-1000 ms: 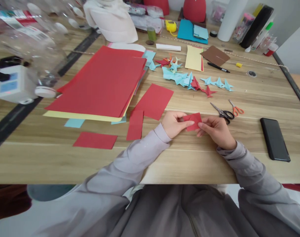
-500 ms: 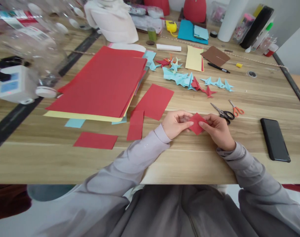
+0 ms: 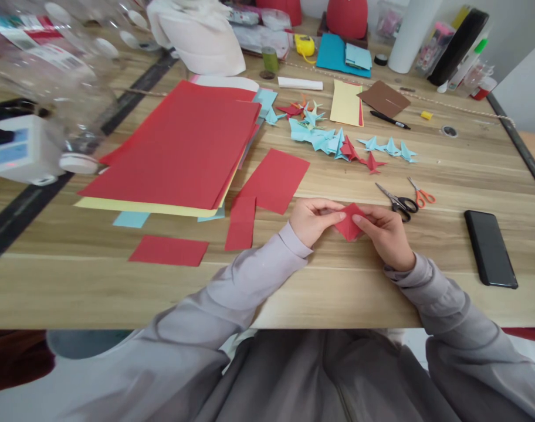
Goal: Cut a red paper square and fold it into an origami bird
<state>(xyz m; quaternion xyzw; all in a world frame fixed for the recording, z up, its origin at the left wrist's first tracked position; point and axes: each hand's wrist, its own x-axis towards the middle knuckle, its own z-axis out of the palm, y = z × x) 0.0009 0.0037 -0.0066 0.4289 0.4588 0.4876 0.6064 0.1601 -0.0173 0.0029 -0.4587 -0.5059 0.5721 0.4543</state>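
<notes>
Between my two hands is a small folded piece of red paper (image 3: 349,225), roughly diamond-shaped with creases showing. My left hand (image 3: 314,221) pinches its left side between thumb and fingers. On the right side, my right hand (image 3: 384,231) grips it, the thumb pressed on its face. Fingers behind the paper are partly hidden. Black-handled scissors (image 3: 402,204) and small orange-handled scissors (image 3: 421,194) lie just beyond my right hand. Left of my hands are a red sheet (image 3: 276,179) and smaller red strips (image 3: 240,225).
A large stack of red paper (image 3: 175,149) covers the left middle. Folded blue paper cranes (image 3: 322,140) and red ones (image 3: 372,163) sit farther back. A black phone (image 3: 491,249) lies at right. Plastic bottles (image 3: 51,76) and a white box (image 3: 25,149) stand at left.
The folded red paper's lower edges have spread and its shape has shifted slightly between my fingers. Both hands stay nearly in place, still gripping it.
</notes>
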